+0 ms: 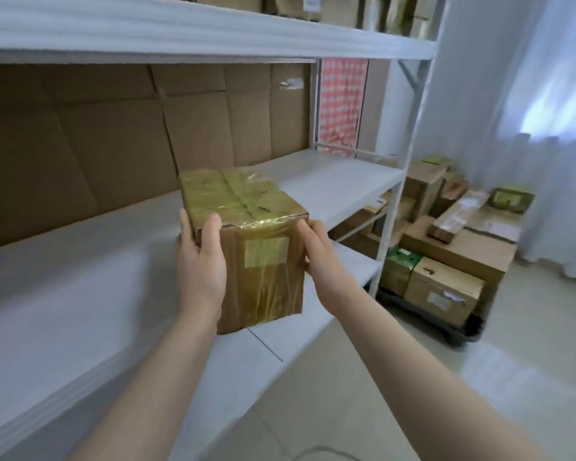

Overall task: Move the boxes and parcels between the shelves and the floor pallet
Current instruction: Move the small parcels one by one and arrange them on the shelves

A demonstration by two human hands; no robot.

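The box (250, 234) is clamped between 2 hands: the left hand (200, 261) straddles its near-left corner, thumb on the front face and fingers along the side, while the right hand (316, 257) presses the opposite side. Neither hand is under the base, so only side pressure holds the box, and glossy tape covers much of it; a slackened squeeze could probably let it slide down. Directly beneath the grip is the shelf (80, 294) lip. I cannot tell whether the base rests there, so a tilt could tip the box off to the floor. Far right of the grip, the pallet (429, 327) looks crowded, leaving little room to set it down.
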